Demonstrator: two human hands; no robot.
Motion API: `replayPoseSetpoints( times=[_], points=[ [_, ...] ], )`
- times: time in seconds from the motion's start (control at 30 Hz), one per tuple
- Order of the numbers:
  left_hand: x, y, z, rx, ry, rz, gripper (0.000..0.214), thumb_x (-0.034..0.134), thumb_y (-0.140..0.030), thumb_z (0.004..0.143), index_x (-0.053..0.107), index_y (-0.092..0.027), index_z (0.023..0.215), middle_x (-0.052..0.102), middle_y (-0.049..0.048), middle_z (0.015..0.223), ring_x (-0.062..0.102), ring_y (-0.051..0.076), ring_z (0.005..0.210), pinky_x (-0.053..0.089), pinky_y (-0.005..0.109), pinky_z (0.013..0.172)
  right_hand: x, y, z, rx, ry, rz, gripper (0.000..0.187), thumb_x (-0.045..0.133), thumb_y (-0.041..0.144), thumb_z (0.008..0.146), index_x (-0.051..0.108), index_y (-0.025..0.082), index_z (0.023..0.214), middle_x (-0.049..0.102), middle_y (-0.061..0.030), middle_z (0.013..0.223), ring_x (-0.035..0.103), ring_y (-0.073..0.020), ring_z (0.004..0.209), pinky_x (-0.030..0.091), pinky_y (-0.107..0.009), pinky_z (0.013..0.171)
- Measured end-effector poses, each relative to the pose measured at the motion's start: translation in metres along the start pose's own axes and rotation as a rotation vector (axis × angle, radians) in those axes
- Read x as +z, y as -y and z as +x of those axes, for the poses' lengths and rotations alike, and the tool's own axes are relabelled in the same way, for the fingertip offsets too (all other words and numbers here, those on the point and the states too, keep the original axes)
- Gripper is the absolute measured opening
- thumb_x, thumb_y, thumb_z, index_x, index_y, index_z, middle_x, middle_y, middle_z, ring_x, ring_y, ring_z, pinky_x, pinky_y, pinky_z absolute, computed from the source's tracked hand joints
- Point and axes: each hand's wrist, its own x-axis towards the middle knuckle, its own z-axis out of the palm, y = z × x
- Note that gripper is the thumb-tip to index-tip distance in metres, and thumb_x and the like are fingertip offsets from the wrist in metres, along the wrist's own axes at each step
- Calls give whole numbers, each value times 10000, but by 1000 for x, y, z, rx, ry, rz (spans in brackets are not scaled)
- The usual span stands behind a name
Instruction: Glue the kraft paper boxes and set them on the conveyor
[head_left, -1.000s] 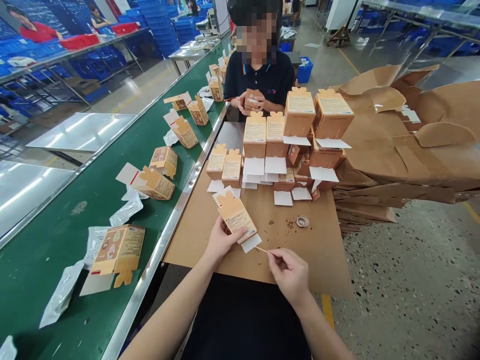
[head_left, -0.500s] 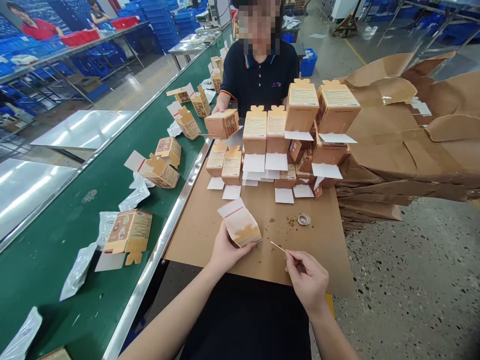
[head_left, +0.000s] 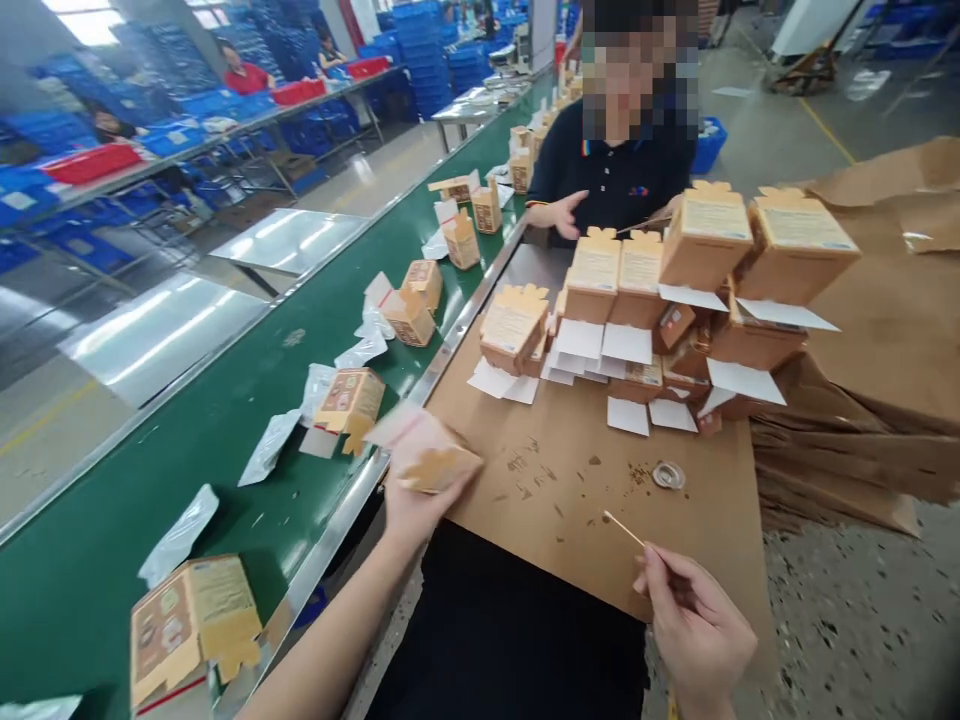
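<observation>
My left hand (head_left: 420,510) grips a small cardboard box (head_left: 429,462), tilted, its white flap with a red strip standing up; it is blurred and hangs at the edge between the board and the conveyor. My right hand (head_left: 694,620) pinches a thin cotton swab (head_left: 624,528), its tip pointing up and left over the brown board. Beyond the tip lies a small round clear dish (head_left: 667,476) beside scattered dark specks (head_left: 639,474). Several brown boxes (head_left: 709,235) with white flaps hanging out are stacked at the back of the board.
A green conveyor (head_left: 247,400) runs along the left, carrying several boxes (head_left: 349,400) and silvery pouches (head_left: 180,530). Across the board a co-worker in a dark shirt (head_left: 615,170) stands behind the stack. Folded brown cardboard (head_left: 885,380) is piled on the right.
My view has swung left. My left hand has carried its box leftward toward the conveyor. Another box now stands at the left of the stack, and the co-worker's visible hand has let go of a box.
</observation>
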Motion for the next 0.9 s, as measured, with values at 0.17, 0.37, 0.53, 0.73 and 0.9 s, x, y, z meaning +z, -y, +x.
replayPoseSetpoints(
  times=[0.17,0.37,0.53,0.73,0.9],
  points=[
    [-107,-5,21,9,-359,121,791,1106,-585,664,755,-253,1290,871,142,1427,775,496,1465,613,711,1301,-2,1,7,40,29,-15,451,940,644,1024,901,230,850,782,-55,660,747,-220,526,680,-336,545],
    [-142,8,36,-74,-523,290,989,1110,-532,586,611,-254,1393,796,199,1516,750,500,1495,632,688,1260,13,10,21,31,88,26,460,954,656,1008,906,219,874,790,-62,668,740,-219,520,695,-347,538],
    [-134,12,64,-62,-472,334,942,1095,-468,597,610,-282,1383,838,159,1394,750,524,1478,635,679,1230,25,9,29,7,114,45,472,963,660,997,910,211,862,765,-57,645,732,-217,510,679,-340,518],
    [-120,1,95,-63,-413,312,990,1081,-457,611,570,-267,1437,788,183,1437,728,506,1481,582,671,1276,26,7,31,5,90,102,476,980,659,981,910,203,863,785,-60,673,705,-187,481,661,-304,493],
    [-116,8,84,42,-525,336,1276,1098,-532,566,421,-252,1610,581,182,1583,557,482,1613,454,692,1384,-4,-1,30,42,7,44,526,976,718,960,912,204,865,777,-60,649,739,-209,505,681,-308,531]
  ],
)
